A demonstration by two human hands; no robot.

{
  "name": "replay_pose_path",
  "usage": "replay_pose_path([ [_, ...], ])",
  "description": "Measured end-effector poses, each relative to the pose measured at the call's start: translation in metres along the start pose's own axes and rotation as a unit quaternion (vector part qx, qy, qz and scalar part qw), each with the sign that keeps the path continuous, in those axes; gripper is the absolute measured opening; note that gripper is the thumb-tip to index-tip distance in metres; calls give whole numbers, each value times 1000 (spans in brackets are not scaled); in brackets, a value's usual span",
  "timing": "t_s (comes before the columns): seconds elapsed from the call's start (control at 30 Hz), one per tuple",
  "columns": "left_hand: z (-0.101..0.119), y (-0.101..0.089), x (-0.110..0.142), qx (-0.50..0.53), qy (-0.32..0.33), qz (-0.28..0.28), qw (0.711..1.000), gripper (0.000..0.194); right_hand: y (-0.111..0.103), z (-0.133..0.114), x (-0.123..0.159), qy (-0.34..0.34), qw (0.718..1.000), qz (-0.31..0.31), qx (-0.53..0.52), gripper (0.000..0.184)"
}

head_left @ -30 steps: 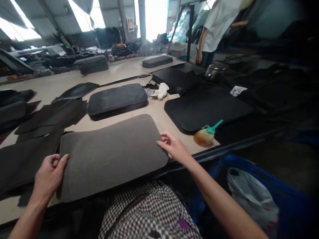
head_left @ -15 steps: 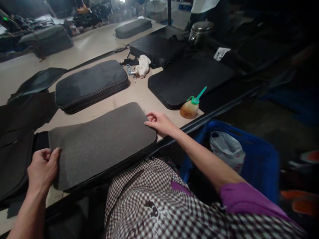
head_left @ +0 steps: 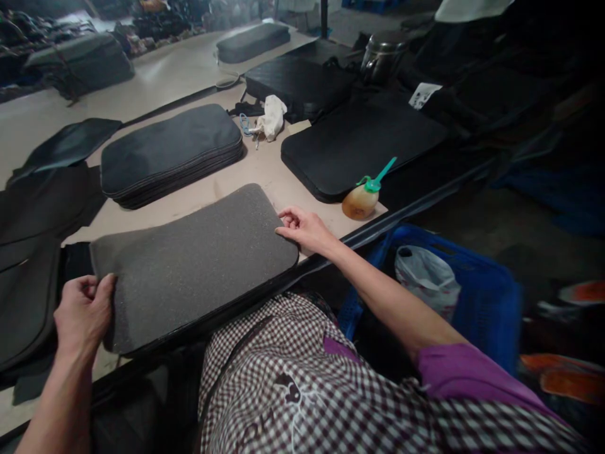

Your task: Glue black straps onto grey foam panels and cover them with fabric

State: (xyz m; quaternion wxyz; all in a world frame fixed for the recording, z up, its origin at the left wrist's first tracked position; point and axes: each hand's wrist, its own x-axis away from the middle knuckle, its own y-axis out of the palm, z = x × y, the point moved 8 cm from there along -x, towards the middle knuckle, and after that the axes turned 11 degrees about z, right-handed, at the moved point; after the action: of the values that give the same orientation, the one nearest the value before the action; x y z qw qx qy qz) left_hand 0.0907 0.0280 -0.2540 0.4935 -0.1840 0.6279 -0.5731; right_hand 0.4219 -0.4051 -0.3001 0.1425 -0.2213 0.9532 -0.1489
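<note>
A dark grey, round-cornered flat panel [head_left: 198,265] lies in front of me at the table's near edge, its surface speckled and its left part slightly bent. At its left end my left hand [head_left: 85,309] pinches the edge, thumb on top. My right hand [head_left: 305,228] grips the right edge near the far corner, thumb and curled fingers closed on it. More dark layers show under the panel's near edge; how many I cannot tell. Beyond it sits a stack of similar black panels [head_left: 172,151].
Right of the stack lies another black panel [head_left: 359,148], with a squeeze bottle [head_left: 360,203] of amber liquid and green nozzle beside it. A crumpled white cloth [head_left: 273,118] and a metal pot [head_left: 382,57] stand farther back. Below right is a blue crate [head_left: 491,302] holding a plastic bag [head_left: 428,280].
The view has tilted slightly, so things sit a little higher in the picture. Both hands keep their hold on the panel, which stays in about the same place.
</note>
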Motion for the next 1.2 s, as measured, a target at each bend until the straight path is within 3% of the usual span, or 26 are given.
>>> replay_pose_path([
  [0.1,-3,3,0,63,-14,10,998,39,-1,-1,0,-1,1000,1,8,30],
  [0.6,12,-3,5,132,-15,-1,991,40,1,-6,6,-49,989,-7,137,33],
  [0.7,19,-11,7,187,-27,-22,982,37,3,-11,11,-119,972,10,203,46],
  [0.8,18,-17,6,297,-70,-71,950,41,3,-27,18,-254,918,76,295,64],
  [0.9,15,-18,12,422,-116,-168,883,56,20,-37,29,-369,872,36,319,39],
  [0.97,11,-18,18,457,-117,-211,856,66,31,-38,37,-410,855,-16,316,31],
  [1.03,7,-17,21,451,-86,-214,862,66,36,-37,40,-426,849,-40,309,30],
  [1.2,1,-10,22,344,20,-147,927,57,35,-39,40,-436,845,-39,308,29],
])
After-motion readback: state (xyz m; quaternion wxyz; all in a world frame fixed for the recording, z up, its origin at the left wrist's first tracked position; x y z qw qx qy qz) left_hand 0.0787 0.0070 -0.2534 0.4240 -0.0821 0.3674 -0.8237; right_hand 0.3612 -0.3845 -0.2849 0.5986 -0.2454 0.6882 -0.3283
